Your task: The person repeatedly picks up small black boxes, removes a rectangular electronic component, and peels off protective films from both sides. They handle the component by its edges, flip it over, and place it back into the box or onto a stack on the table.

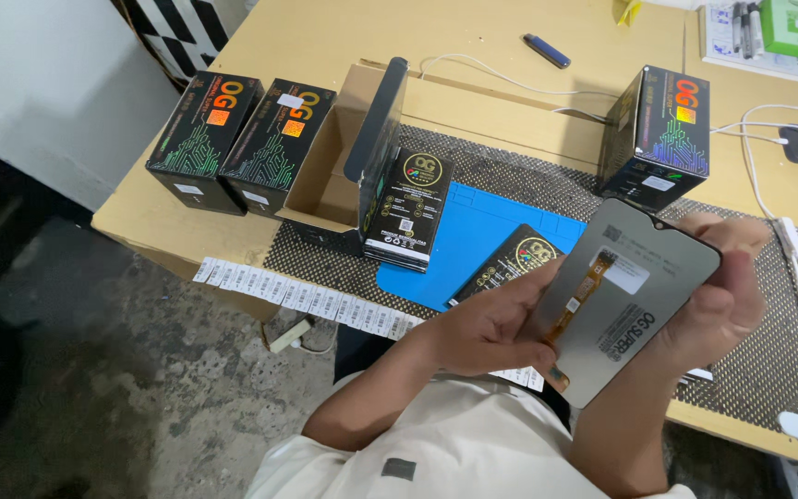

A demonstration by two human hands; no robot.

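Observation:
Both hands hold a grey phone screen panel with its back facing up, tilted above the table's front edge. An orange flex cable and a white sticker show on it. My left hand grips its lower left edge, thumb by the flex cable. My right hand clasps its right edge. Under the panel lies a black flat packet on a blue work mat.
Two black boxes stand at the table's left, a third at the back right. An open cardboard box holds a stack of black packets. A label strip hangs off the front edge. White cables lie at right.

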